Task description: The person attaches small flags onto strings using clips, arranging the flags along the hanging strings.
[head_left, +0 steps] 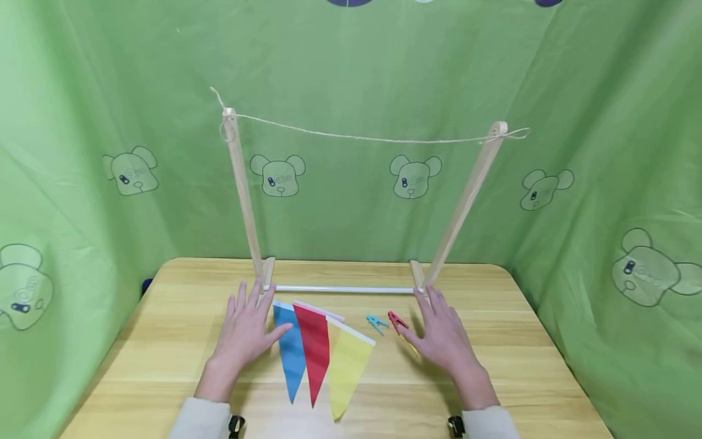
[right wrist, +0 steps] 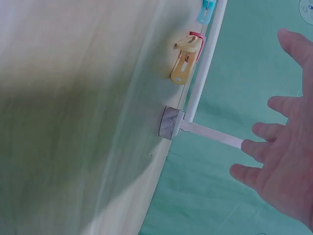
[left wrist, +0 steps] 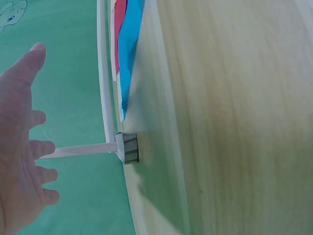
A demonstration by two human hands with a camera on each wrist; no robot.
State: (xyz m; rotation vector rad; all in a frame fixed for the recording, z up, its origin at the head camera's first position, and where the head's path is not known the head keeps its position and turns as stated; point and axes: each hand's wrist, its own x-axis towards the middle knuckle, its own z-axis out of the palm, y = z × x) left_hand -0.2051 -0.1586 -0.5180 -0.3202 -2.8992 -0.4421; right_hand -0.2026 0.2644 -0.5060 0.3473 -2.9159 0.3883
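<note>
Left hand (head_left: pixel 245 334) and right hand (head_left: pixel 443 336): both spread, empty, above the counter (head_left: pixel 532 390). Pennants (head_left: pixel 314 347), overlapping: best lifted singly, by their white top edges (head_left: pixel 351 330).

In the head view the right fingers (head_left: pixel 424 308) hide most of the yellow clip (right wrist: pixel 180 72). From the right wrist, that clip covers much of the red clip (head_left: pixel 396 321), and the top edge cuts off the blue clip (right wrist: pixel 206 13). The left-wrist view crops the blue flag (left wrist: pixel 129 44) and red flag (left wrist: pixel 119 24). The lettering (head_left: pixel 283 178) on the backdrop (head_left: pixel 340 225) is too blurred to read.
</note>
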